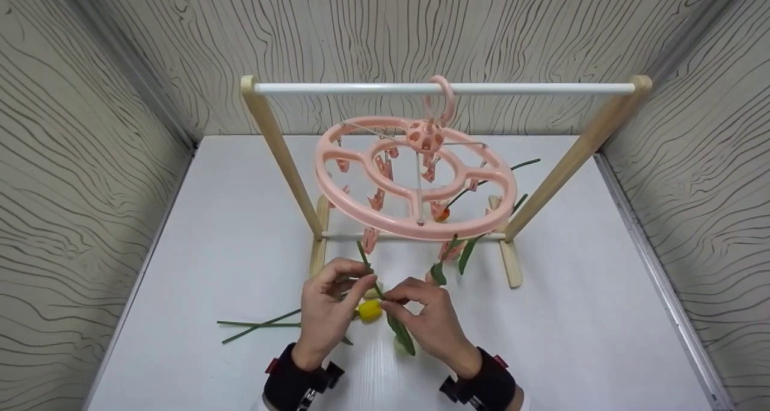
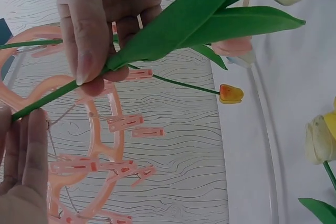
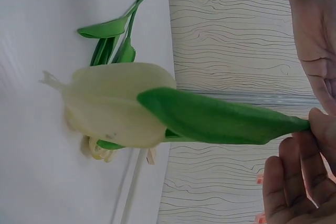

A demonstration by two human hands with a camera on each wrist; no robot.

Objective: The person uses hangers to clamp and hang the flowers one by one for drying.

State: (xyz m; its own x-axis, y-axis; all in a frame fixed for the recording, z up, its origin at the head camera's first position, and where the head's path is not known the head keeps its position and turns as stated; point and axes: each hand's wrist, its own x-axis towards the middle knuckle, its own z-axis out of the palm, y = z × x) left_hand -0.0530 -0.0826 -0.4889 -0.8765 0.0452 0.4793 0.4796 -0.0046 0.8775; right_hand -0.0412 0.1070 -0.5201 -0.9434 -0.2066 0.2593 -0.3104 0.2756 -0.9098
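Both grips, left hand (image 1: 328, 315) and right hand (image 1: 428, 322), pinch the tulip stem (image 1: 368, 268) between them, under the pink hanger (image 1: 415, 182)

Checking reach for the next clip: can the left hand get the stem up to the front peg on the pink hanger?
Probably yes. The left hand pinches the green stem right under the front peg of the pink hanger, and nothing lies between them. The right hand holds the same flower lower down.

Pink round clip hanger (image 1: 415, 185) hangs off a white rail (image 1: 445, 88) on a wooden rack (image 1: 272, 146), orange tulip (image 1: 442, 214) clipped underneath.
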